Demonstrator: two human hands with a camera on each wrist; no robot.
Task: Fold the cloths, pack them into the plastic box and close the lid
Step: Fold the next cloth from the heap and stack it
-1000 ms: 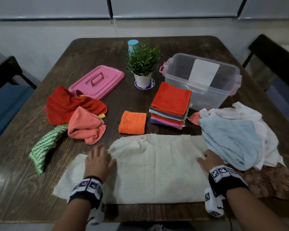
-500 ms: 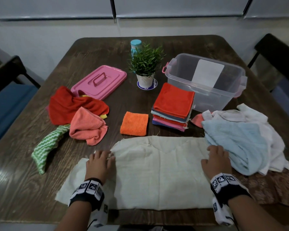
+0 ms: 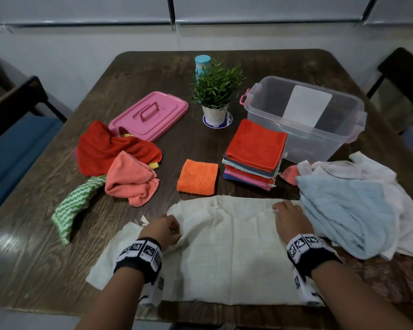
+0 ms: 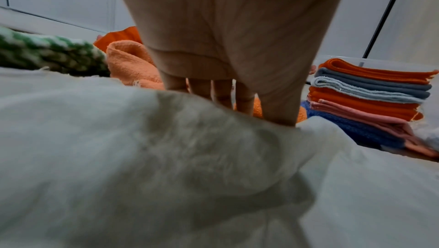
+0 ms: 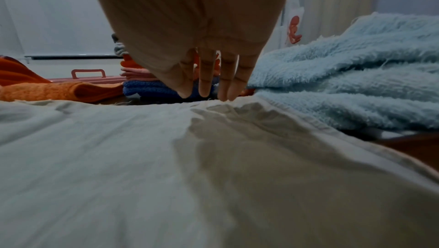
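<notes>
A large cream cloth [image 3: 229,253] lies spread at the table's front edge. My left hand [image 3: 174,231] has its fingers curled into a raised fold near the cloth's left part; in the left wrist view the cream cloth [image 4: 118,158] bunches up against the left hand [image 4: 237,105]. My right hand [image 3: 281,208] rests with straight fingers on the cloth's far right edge, as the right wrist view shows the right hand [image 5: 209,94] touching the cream cloth [image 5: 118,158]. The clear plastic box [image 3: 320,139] stands open at the back right, the pink lid [image 3: 150,115] at the back left.
A stack of folded cloths [image 3: 255,144] and a folded orange cloth [image 3: 198,177] lie mid-table. Light blue towel [image 3: 343,210] and white cloths are heaped right. Red [image 3: 105,148], salmon [image 3: 129,179] and green striped [image 3: 74,208] cloths lie left. A potted plant [image 3: 216,91] stands behind.
My left hand went from flat on the cloth to curled, bunching a fold. The right hand slid forward to the cloth's far edge beside the blue towel.
</notes>
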